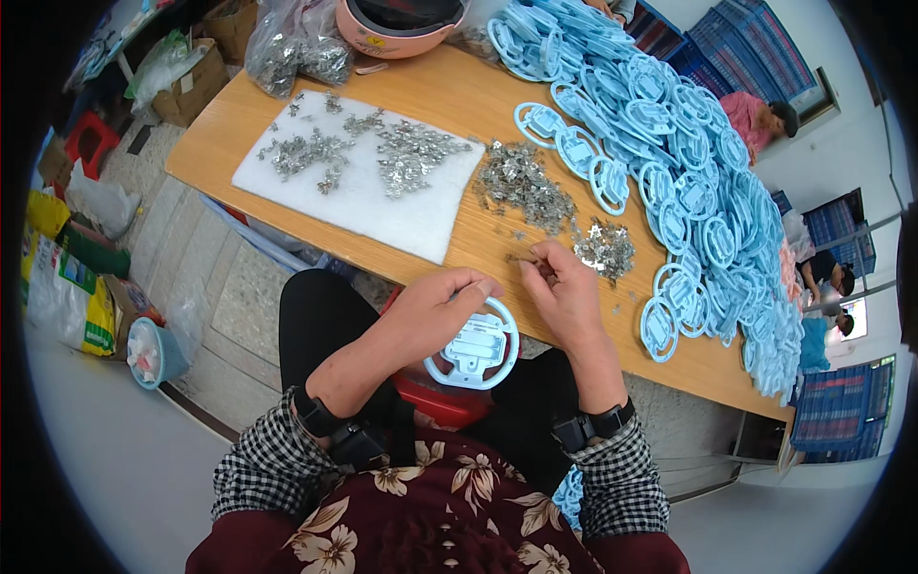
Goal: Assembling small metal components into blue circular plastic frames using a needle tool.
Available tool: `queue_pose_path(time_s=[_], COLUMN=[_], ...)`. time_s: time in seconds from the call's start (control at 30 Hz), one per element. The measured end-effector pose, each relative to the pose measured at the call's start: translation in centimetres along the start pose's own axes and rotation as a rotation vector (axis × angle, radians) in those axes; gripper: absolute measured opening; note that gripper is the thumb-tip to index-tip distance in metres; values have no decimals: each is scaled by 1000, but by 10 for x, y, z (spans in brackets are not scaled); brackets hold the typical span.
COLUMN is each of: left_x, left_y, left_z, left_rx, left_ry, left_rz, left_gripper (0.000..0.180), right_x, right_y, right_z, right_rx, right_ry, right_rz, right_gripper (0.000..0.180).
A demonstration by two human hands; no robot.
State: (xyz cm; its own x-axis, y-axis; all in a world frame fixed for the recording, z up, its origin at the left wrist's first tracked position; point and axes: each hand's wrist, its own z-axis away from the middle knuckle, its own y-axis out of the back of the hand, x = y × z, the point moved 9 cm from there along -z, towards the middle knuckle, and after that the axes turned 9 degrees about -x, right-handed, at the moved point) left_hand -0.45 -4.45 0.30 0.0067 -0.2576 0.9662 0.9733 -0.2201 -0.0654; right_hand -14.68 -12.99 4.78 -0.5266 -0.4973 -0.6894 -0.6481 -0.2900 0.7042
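Note:
My left hand (430, 311) is closed on the upper rim of a light blue plastic ring-shaped part (476, 350), which looks like a toy steering wheel. The part hangs over my lap at the table's front edge, its moulded centre facing up. My right hand (566, 295) is just right of it, above the table edge, with thumb and fingers pinched together. Whatever lies between those fingertips is too small to make out. Beyond this hand lie a heap of small silvery metal pieces (526, 184) and a smaller metal heap (604, 251).
On the wooden table (215, 124), a white foam sheet (402, 225) carries more metal pieces. A large pile of blue ring parts (708, 201) covers the right side. A pink helmet (392, 43) and bagged metal pieces (328, 59) stand at the back. Other people sit farther right.

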Motion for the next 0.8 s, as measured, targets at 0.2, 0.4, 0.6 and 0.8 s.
queue_pose_path(time_s=[0.2, 0.4, 0.6, 0.8], left_x=[10, 6, 11, 28], left_y=[-14, -24, -25, -26], left_z=[-21, -26, -19, -10], left_rx=[-81, -139, -113, -127], left_ry=[31, 11, 60, -19], left_rz=[29, 102, -10, -282], left_gripper=[30, 23, 23, 25], right_x=[-39, -49, -6, -4], right_y=[18, 29, 25, 18], right_z=[21, 32, 36, 27], right_rx=[45, 2, -124, -421], right_ry=[276, 358, -98, -223], right_rz=[111, 81, -377, -481], right_gripper=[14, 15, 14, 17])
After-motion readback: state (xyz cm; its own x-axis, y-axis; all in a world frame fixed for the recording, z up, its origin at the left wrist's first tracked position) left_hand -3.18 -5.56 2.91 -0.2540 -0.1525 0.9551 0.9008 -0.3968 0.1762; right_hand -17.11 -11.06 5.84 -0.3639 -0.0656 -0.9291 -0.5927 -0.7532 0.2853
